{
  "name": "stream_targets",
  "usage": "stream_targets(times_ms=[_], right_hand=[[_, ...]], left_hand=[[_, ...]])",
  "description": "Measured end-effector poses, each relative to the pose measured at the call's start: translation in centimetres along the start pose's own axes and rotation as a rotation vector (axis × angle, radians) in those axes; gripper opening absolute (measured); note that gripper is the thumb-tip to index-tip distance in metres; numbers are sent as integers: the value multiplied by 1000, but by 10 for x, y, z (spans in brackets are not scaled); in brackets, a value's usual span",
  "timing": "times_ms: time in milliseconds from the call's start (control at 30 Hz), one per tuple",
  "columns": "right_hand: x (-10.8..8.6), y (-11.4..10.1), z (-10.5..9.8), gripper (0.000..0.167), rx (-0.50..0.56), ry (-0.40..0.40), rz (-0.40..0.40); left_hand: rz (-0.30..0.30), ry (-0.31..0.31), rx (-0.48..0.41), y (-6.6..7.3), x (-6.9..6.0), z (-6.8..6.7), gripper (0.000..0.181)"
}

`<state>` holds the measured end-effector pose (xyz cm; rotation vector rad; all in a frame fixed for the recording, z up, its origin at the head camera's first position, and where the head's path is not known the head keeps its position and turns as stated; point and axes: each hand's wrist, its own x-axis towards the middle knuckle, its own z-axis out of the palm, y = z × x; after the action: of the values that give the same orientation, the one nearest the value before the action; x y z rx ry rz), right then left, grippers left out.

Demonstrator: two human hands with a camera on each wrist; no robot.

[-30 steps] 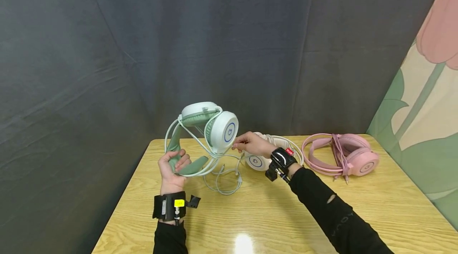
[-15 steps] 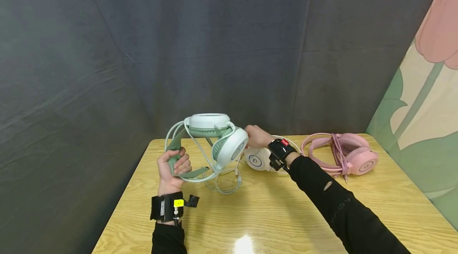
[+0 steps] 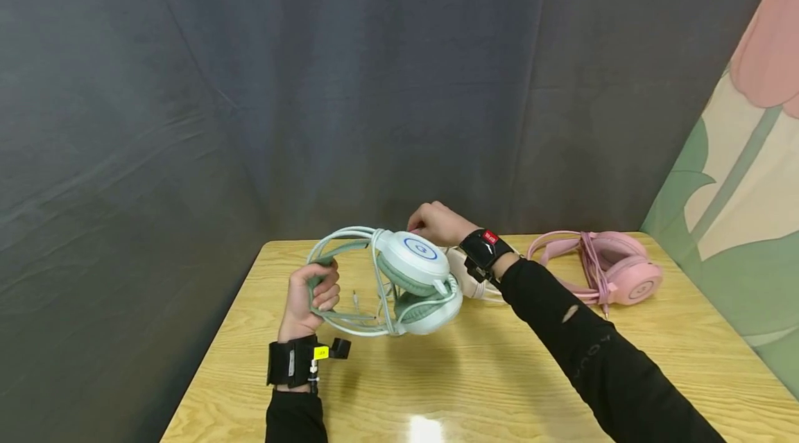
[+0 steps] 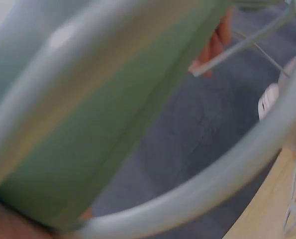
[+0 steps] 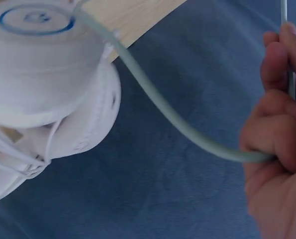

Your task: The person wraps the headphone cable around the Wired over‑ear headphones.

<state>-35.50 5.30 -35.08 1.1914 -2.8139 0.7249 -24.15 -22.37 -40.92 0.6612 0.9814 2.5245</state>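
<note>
My left hand (image 3: 315,290) grips the green headband of a pair of white-and-green headphones (image 3: 415,264), raised above the table. Pale cable loops run around the headband and past the earcups. Close up in the left wrist view, the green headband (image 4: 103,129) fills much of the frame. My right hand (image 3: 443,224) is just beyond the nearer earcup. In the right wrist view its curled fingers hold a pale green cable (image 5: 162,107), with a thin stretch pinched at the fingertips. White headphones (image 5: 43,74) lie behind my right wrist, partly hidden in the head view.
Pink headphones (image 3: 624,273) with a bundled cable lie at the right rear of the wooden table (image 3: 499,380). A thin cable plug shows behind the raised headphones. A dark curtain (image 3: 399,82) hangs behind the table, and a flowered panel (image 3: 736,207) stands at right.
The green headphones have turned in my left hand, their earcups swinging right and down. My right hand has risen slightly. The loose cable coil on the table is now mostly hidden behind them.
</note>
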Motion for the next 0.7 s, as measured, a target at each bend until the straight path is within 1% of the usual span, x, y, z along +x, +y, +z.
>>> stream_targets(times_ms=[100, 167, 267, 367, 533, 633, 700], right_hand=[[2, -8, -2, 10, 14, 0, 9], [2, -14, -3, 10, 13, -4, -1], [1, -22, -3, 9, -9, 3, -23], [-1, -27, -2, 9, -22, 3, -37], [-3, -34, -4, 12, -23, -16, -61], [-3, -37, -7, 15, 10, -62, -62], [-4, -38, -10, 18, 45, -104, -47]], left_hand=[[-7, 32, 105, -2, 0, 1, 29], [-9, 68, 185, -4, 1, 1, 24], [-5, 104, 285, -7, 1, 2, 20], [-2, 162, 395, -10, 2, 4, 19], [-18, 279, 531, -13, 4, 8, 21], [-36, 359, 595, -14, 6, 10, 21], [-44, 411, 638, -15, 7, 11, 21]])
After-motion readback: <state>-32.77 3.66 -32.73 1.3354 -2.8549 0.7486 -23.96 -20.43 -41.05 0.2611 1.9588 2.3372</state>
